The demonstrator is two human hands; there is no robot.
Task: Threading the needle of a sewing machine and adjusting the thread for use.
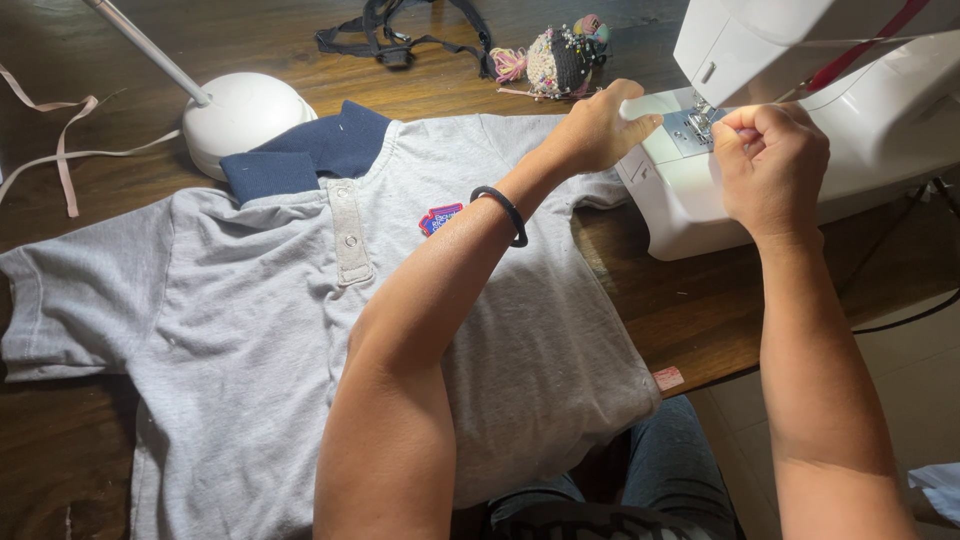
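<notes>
A grey polo shirt (250, 330) covers the wooden surface (700, 310), beside the white sewing machine (800, 120). Behind stand a lamp base (240, 115) and pincushion (560, 60). Left hand (598, 128) rests fingers together on the machine bed; right hand (770, 165) pinches shut near the needle, on what I cannot tell.

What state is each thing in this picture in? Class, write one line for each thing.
grey polo shirt: spread flat on the table, front up.
sewing machine: upright on the table, needle area lit.
left hand: resting on the machine bed.
right hand: fingers pinched by the needle.
pincushion: stuck full of pins.
</notes>
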